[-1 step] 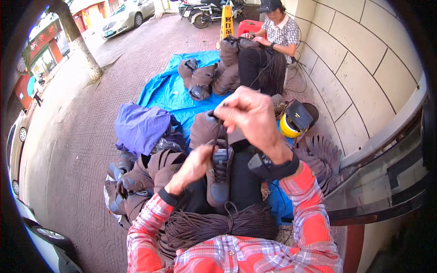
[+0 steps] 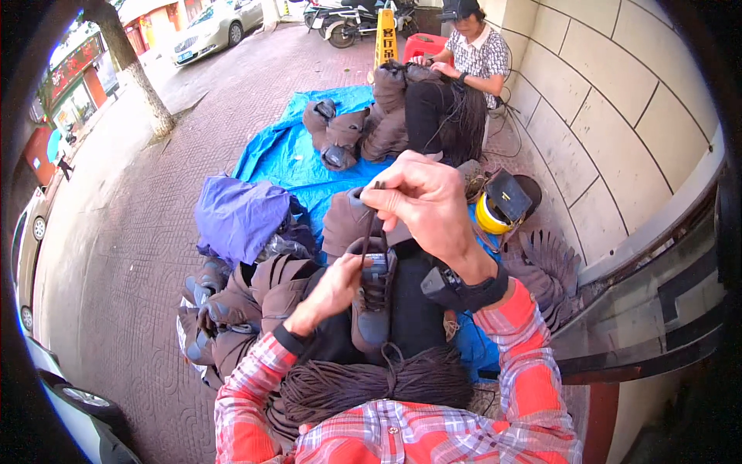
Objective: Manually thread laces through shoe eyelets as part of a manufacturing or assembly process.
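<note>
A dark brown lace-up shoe (image 2: 372,321) rests between my thighs, toe toward me. Its dark shoelace (image 2: 367,238) is pulled up above the collar. My right hand (image 2: 433,203) is closed in a pinch on the lace, raised over the shoe, with a short end poking above the fingers. Beside the shoe's collar, my left hand (image 2: 331,290) is closed around a lower part of the same lace; its fingertips are partly hidden. A tied bundle of dark laces (image 2: 379,379) lies across my lap.
Brown shoes (image 2: 282,282) are heaped at my left, beside a purple cloth (image 2: 239,216). More shoes (image 2: 340,139) sit on a blue tarp (image 2: 263,158) ahead, near a seated co-worker (image 2: 475,58). A yellow container (image 2: 491,216) stands by the wall (image 2: 603,116) at right.
My right hand has turned slightly and the lace between my hands now shows more plainly, its end standing above my fingers. My left hand has shifted a little; the shoe stays put.
</note>
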The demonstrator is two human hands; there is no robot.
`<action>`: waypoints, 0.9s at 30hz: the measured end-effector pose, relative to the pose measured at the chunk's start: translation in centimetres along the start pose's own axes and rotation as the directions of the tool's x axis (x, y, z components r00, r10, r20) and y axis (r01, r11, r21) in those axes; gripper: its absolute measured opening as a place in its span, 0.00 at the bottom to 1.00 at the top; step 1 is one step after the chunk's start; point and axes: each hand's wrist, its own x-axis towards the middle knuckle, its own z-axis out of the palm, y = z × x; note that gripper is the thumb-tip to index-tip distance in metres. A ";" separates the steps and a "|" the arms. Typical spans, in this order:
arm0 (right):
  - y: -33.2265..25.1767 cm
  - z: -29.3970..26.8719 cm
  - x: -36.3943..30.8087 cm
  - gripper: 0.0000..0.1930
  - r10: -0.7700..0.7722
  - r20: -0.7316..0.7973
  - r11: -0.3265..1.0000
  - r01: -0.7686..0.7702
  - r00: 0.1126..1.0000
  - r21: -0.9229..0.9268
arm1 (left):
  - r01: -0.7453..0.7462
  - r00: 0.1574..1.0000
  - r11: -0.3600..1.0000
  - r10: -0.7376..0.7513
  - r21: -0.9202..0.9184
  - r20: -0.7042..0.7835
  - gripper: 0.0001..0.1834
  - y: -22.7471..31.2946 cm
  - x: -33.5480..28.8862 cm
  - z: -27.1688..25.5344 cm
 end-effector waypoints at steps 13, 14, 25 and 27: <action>0.5 -2.3 -0.6 0.06 -0.143 0.028 0.939 0.145 0.989 -0.313 | -0.754 0.401 -0.381 0.377 0.535 0.835 0.14 11.9 8.9 -6.5; 1.3 -2.9 -0.5 0.05 -0.094 -0.012 0.952 0.086 0.996 -0.293 | -0.768 0.385 -0.395 0.346 0.505 0.856 0.12 12.1 9.4 -6.3; 4.9 -4.5 -1.1 0.04 0.310 -0.145 0.920 -0.258 0.940 0.294 | -0.879 0.345 -0.107 0.529 0.464 0.775 0.15 11.8 10.9 -6.2; 3.0 -4.7 -1.5 0.03 0.239 -0.184 0.960 -0.204 0.954 0.192 | -0.819 0.558 0.377 0.700 0.433 0.445 0.19 9.1 9.4 -6.2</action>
